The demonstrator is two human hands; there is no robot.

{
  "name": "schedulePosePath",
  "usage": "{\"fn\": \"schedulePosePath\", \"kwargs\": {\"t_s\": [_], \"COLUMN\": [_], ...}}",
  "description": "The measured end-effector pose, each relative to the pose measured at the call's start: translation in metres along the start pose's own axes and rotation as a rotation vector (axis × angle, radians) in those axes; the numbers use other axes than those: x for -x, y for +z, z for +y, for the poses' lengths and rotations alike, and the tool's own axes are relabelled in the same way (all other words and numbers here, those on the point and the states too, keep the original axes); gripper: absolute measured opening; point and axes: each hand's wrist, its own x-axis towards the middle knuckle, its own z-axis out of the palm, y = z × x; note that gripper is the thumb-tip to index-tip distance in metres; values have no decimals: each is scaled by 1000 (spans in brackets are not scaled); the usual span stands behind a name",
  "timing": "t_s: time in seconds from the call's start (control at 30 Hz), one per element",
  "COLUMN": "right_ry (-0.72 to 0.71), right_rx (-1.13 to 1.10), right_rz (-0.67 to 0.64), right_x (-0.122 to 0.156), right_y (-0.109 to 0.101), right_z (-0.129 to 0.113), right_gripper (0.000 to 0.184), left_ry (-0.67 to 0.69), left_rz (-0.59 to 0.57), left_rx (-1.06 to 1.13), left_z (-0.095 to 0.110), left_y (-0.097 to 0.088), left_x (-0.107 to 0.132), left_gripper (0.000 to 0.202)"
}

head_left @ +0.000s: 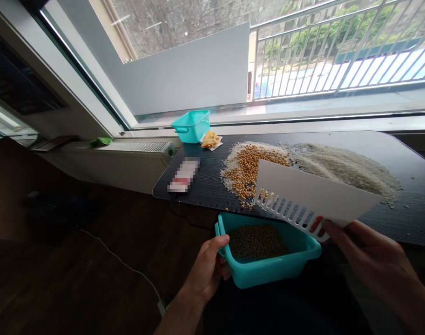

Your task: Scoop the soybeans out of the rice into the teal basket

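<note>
My left hand (pixel 207 270) grips the left rim of a teal plastic tub (pixel 268 272), held just below the black table's front edge; the tub holds a layer of soybeans (pixel 256 242). My right hand (pixel 369 263) is closed on a white slotted sieve scoop (pixel 310 195), tilted over the table edge above the tub, with a few beans at its slots. On the table lies a pile of soybeans mixed with rice (pixel 249 167), and to its right a spread of white rice (pixel 341 165).
A second teal tub (pixel 191 124) and a yellow wrapper (pixel 210 139) sit at the black table's (pixel 205 188) back left. A blurred small packet (pixel 184 174) lies near the left edge. A radiator (pixel 128 160), dark wooden floor and a white cable (pixel 128 267) lie left; the window is behind.
</note>
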Motion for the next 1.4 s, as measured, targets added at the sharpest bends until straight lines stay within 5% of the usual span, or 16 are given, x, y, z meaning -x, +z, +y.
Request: {"fn": "schedulePosePath", "kwargs": {"t_s": [0.63,1.17,1.4], "right_ry": [-128,-54,-62], "right_rx": [-119,-192,-78], "right_rz": [-65,-94,-68], "right_x": [1,-2,1], "right_y": [16,21,12], "right_z": [-7,-33,-23], "right_gripper": [23,33,34], "left_ry": [-8,-10,-13], "left_rz": [10,8,-11], "left_rx": [9,10,6], "left_z": [-2,0,-2], "left_y": [0,0,-2], "left_x": [-1,-1,-3], "left_gripper": [42,42,41]}}
